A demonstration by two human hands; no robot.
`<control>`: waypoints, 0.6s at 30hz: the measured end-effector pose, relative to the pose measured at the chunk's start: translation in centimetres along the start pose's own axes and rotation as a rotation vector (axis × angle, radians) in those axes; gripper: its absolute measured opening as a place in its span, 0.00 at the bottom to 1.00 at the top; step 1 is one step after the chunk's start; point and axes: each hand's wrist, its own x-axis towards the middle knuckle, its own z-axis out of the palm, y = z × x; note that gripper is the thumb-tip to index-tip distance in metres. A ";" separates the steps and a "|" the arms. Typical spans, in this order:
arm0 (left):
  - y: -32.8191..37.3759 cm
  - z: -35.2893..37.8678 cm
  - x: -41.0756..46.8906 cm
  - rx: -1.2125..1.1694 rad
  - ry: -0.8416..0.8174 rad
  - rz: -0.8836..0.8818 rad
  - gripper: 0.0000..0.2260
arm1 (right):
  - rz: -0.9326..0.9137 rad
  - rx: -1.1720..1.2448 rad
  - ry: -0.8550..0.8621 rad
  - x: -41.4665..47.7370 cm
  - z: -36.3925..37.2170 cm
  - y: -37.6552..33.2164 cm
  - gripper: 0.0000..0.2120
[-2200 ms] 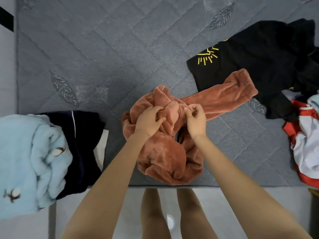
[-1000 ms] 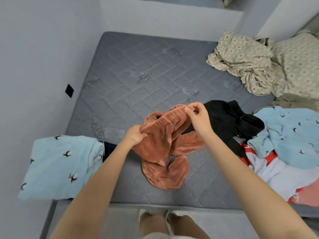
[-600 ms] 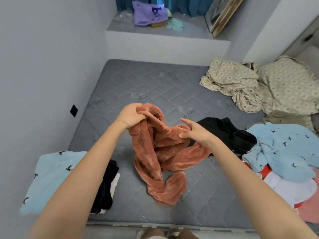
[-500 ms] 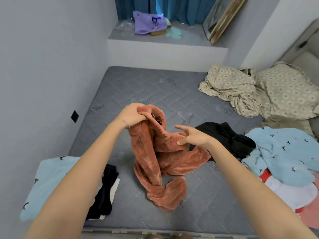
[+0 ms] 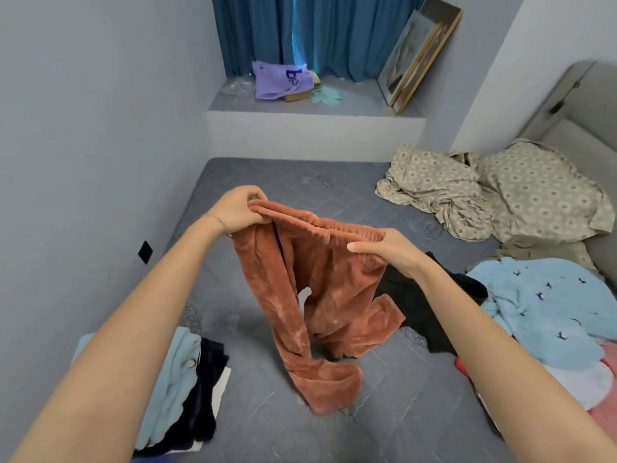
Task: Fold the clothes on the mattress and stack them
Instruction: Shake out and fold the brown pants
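The grey quilted mattress [image 5: 267,412] is used as the work surface, and its middle is left bare so that a garment can be spread there. Along its right edge an unsorted heap is seen, with a light blue garment [image 5: 541,305] on top and a black garment [image 5: 420,305] spilling toward the centre. It is judged to be work not yet done. Beige bedding [image 5: 484,195] is bundled at the far right corner, out of the way. At the near left corner a folded stack [image 5: 180,389] is laid, apart from the heap, so finished pieces are not mixed with loose ones.

Now the rust fleece trousers [image 5: 320,289] are held up by the waistband above the middle of the mattress. The waistband is stretched level between the hands so that the legs are hung straight by their own weight and can be matched. The cuffs are draped on the mattress toward its near edge, and one leg is crumpled against the black garment.

The left hand [image 5: 238,208] is clamped over one end of the waistband, with its fingers curled round the elastic. The other end is pinched by the right hand [image 5: 387,250], thumb on the near side.
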 end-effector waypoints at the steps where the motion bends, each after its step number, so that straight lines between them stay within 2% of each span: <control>1: 0.2 0.0 0.0 0.002 0.034 0.002 0.07 | -0.021 0.007 0.008 -0.2 -0.2 -0.4 0.25; 6: 0.9 -0.3 0.4 0.007 0.184 0.036 0.10 | -0.073 -0.053 -0.113 -1.7 -0.6 -2.6 0.20; 10: 1.4 -0.9 0.5 0.054 0.206 0.086 0.11 | -0.127 -0.035 0.027 -2.2 -1.1 -3.8 0.07; 14: 1.1 -1.7 0.3 0.243 0.222 -0.016 0.06 | -0.165 0.057 0.051 -2.4 -2.3 -4.6 0.08; 18: 0.5 -1.6 -0.1 0.250 0.268 -0.047 0.04 | -0.115 0.212 0.056 -2.4 -2.9 -5.2 0.12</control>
